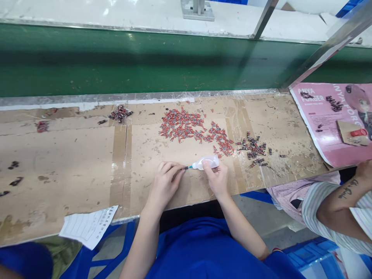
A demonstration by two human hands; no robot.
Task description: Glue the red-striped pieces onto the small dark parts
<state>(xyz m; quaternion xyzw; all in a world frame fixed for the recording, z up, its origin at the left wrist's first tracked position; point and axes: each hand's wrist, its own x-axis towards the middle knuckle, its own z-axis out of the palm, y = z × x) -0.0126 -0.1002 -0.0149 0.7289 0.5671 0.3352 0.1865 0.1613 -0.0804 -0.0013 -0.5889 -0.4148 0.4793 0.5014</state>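
My right hand is closed around a small translucent squeeze bottle, which lies nearly level and points left. Its thin blue-green tip meets a tiny dark part pinched in the fingertips of my left hand. The part is too small to name exactly. Beyond my hands spreads a large pile of small red and black parts, trailing off toward the right. Close by on the right sits a smaller pile of darker parts.
Cardboard covers the bench, with another dark cluster at the back left. A paper sheet overhangs the front edge. At right are a pink poster and a co-worker's arm. A green belt runs behind.
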